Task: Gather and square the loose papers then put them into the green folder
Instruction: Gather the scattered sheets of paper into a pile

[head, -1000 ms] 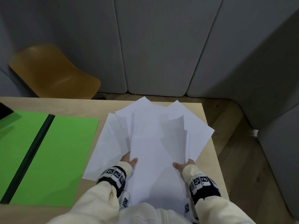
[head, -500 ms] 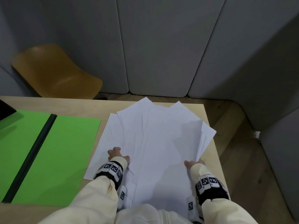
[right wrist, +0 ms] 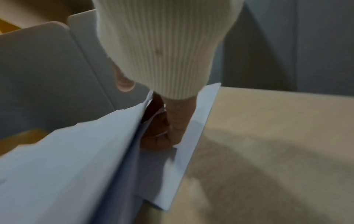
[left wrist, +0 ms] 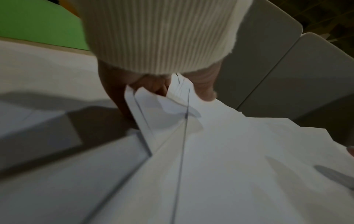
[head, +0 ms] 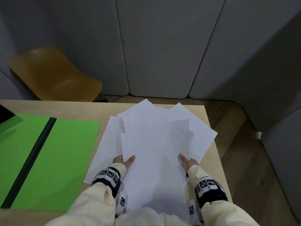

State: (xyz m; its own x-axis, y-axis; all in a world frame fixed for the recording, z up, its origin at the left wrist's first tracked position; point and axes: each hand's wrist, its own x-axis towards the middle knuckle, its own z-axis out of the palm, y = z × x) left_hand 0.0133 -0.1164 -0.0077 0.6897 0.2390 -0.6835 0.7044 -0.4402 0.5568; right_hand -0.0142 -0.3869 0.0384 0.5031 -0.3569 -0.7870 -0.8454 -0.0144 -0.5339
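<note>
A fanned pile of white papers (head: pixel 156 144) lies on the right half of the wooden table (head: pixel 73 108), its near edge lifted toward me. My left hand (head: pixel 125 159) grips the pile's left side, thumb on top and fingers under the sheets. My right hand (head: pixel 187 161) grips the right side the same way. The left wrist view shows the left hand (left wrist: pixel 153 84) curled round several sheet edges of the papers (left wrist: pixel 210 166). In the right wrist view, the right hand (right wrist: pixel 162 133) is curled under the papers (right wrist: pixel 76 159). The green folder (head: pixel 65 152) lies open and flat to the left, with a black spine.
A mustard chair (head: pixel 53 75) stands behind the table's far left. Grey padded panels (head: pixel 162 46) close off the back and right. A dark object (head: pixel 5 114) sits at the left edge over the folder. The table's right edge (head: pixel 216 152) runs close beside the papers.
Half a second ago my hands were spread wider on a flatter fan. Both have moved inward, and the sheets are drawn into a narrower pile with thumbs on top.
</note>
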